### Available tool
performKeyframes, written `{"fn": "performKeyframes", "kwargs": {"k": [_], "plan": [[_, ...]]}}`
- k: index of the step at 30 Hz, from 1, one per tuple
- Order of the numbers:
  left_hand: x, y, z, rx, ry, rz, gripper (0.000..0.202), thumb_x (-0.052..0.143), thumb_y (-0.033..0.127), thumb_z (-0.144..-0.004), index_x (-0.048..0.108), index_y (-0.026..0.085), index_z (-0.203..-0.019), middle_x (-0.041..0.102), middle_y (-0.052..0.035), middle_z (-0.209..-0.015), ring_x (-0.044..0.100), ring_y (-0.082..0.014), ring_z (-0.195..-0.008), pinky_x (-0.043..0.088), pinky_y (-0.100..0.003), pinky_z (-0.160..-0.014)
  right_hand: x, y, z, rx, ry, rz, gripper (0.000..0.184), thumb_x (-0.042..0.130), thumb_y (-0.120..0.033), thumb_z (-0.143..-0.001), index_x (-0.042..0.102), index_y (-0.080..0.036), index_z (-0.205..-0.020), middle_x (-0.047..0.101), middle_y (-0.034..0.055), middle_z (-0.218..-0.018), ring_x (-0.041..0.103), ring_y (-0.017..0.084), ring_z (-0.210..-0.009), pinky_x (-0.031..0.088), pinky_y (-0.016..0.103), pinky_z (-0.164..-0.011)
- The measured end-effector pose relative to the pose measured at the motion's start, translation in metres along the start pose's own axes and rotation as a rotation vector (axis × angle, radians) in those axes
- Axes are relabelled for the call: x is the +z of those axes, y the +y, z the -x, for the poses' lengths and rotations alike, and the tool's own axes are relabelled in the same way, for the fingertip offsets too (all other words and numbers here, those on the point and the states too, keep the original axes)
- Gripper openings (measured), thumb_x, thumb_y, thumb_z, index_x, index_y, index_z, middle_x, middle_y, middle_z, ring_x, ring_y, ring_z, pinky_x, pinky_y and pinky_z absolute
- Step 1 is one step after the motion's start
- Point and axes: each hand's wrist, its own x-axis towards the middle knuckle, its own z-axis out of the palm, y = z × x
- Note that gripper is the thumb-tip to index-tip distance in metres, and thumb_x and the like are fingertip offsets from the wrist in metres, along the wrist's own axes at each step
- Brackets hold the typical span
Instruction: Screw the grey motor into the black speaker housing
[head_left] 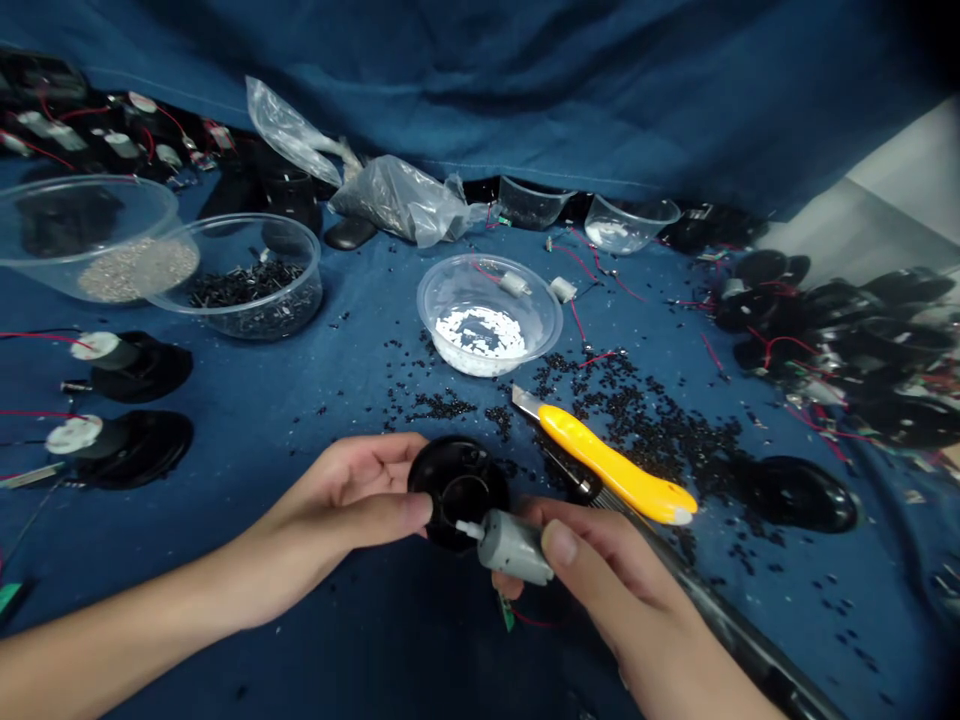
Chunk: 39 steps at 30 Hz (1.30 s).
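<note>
My left hand (360, 505) grips a round black plastic housing (456, 485) by its left edge, its hollow side turned up toward me. In my right hand (592, 560) is a small grey cylindrical motor (514, 547), pinched between thumb and fingers. Its white shaft tip points left and overlaps the housing's opening; I cannot tell whether the two touch. A small green circuit board (506, 612) with a red wire hangs below the motor. Just beyond my right hand lies a yellow utility knife (600, 455) with its blade out, beside a black tool (697, 575) with a long handle.
Small black parts (637, 410) are scattered across the blue cloth. A clear bowl (551, 335) of white pieces stands ahead. At left are a bowl of black pieces (311, 290), a bowl of screws (97, 262) and motor-fitted housings (150, 450). Black housings (847, 330) pile up at right.
</note>
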Motion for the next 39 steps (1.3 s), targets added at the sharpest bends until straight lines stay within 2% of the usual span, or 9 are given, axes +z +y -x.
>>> {"fn": "performKeyframes", "kwargs": {"k": [4,7,9,16,21,26,30,35,39], "plan": [[0.003,-0.003,-0.001,-0.055,0.005,0.045,0.018,0.078,0.027,-0.075,0.065,0.016,-0.081,0.066,-0.0006,-0.079,0.061,-0.0139,-0.076,0.048,-0.021,-0.07,-0.002,-0.001,-0.001,-0.017,-0.06,0.006,0.05,0.066,-0.067,-0.078,0.072,-0.021,-0.097,0.072,0.0059,-0.085,0.066,0.025,-0.087,0.054,0.034,-0.08],[0.001,-0.005,-0.003,-0.102,-0.017,0.073,0.018,0.073,0.026,-0.079,0.065,0.015,-0.092,0.066,-0.0009,-0.079,0.06,-0.0129,-0.074,0.049,-0.019,-0.068,-0.007,0.001,-0.002,0.006,-0.169,-0.05,0.048,0.064,-0.066,-0.08,0.072,-0.022,-0.099,0.072,0.0049,-0.086,0.067,0.023,-0.086,0.053,0.033,-0.083],[-0.001,-0.005,-0.004,-0.101,0.025,0.116,0.023,0.072,0.02,-0.077,0.065,0.015,-0.099,0.067,-0.001,-0.08,0.061,-0.0119,-0.074,0.049,-0.018,-0.068,-0.011,0.003,-0.001,0.033,-0.203,-0.1,0.047,0.065,-0.064,-0.081,0.071,-0.024,-0.102,0.072,0.0044,-0.094,0.066,0.023,-0.092,0.052,0.032,-0.086],[-0.002,-0.007,-0.006,-0.135,0.075,0.097,0.024,0.066,0.013,-0.07,0.066,0.012,-0.094,0.067,-0.0018,-0.07,0.059,-0.0115,-0.059,0.05,-0.018,-0.051,-0.019,0.015,0.0,-0.007,-0.24,-0.095,0.042,0.063,-0.06,-0.084,0.069,-0.026,-0.108,0.069,0.0042,-0.106,0.062,0.023,-0.098,0.048,0.033,-0.088],[-0.002,-0.01,-0.006,-0.123,0.094,0.05,0.026,0.064,0.013,-0.068,0.061,0.014,-0.093,0.066,-0.0003,-0.07,0.058,-0.0115,-0.057,0.05,-0.019,-0.047,-0.012,0.011,-0.005,-0.002,-0.248,-0.095,0.044,0.063,-0.062,-0.084,0.068,-0.025,-0.106,0.07,0.0041,-0.094,0.064,0.022,-0.089,0.049,0.032,-0.08],[-0.001,-0.01,-0.002,0.069,0.139,-0.044,0.034,0.061,0.01,-0.076,0.049,0.021,-0.105,0.063,0.003,-0.084,0.058,-0.0109,-0.07,0.049,-0.02,-0.06,-0.002,-0.001,-0.006,-0.164,-0.237,-0.021,0.046,0.059,-0.063,-0.085,0.069,-0.02,-0.074,0.062,0.0032,-0.069,0.058,0.019,-0.071,0.043,0.028,-0.071],[0.0,-0.01,0.002,0.155,0.189,-0.256,0.029,0.06,0.014,-0.083,0.049,0.022,-0.109,0.065,-0.0012,-0.099,0.061,-0.0164,-0.092,0.048,-0.023,-0.073,0.0,-0.001,-0.008,-0.218,-0.279,0.079,0.043,0.056,-0.061,-0.088,0.065,-0.02,-0.078,0.057,0.0019,-0.071,0.052,0.017,-0.068,0.041,0.026,-0.065],[0.002,-0.012,0.005,0.16,0.201,-0.369,0.03,0.058,0.017,-0.087,0.046,0.026,-0.113,0.065,0.0013,-0.102,0.062,-0.0151,-0.09,0.05,-0.023,-0.074,0.002,0.011,-0.013,-0.278,-0.234,0.26,0.04,0.056,-0.058,-0.087,0.064,-0.02,-0.079,0.053,0.0021,-0.072,0.049,0.017,-0.066,0.041,0.026,-0.059],[0.004,-0.013,0.007,0.173,0.186,-0.412,0.031,0.056,0.016,-0.088,0.045,0.027,-0.115,0.064,0.0019,-0.103,0.063,-0.0145,-0.092,0.05,-0.023,-0.075,0.004,0.017,-0.013,-0.256,-0.181,0.279,0.039,0.06,-0.06,-0.083,0.064,-0.021,-0.081,0.055,0.0041,-0.075,0.053,0.021,-0.071,0.042,0.026,-0.057]]}}
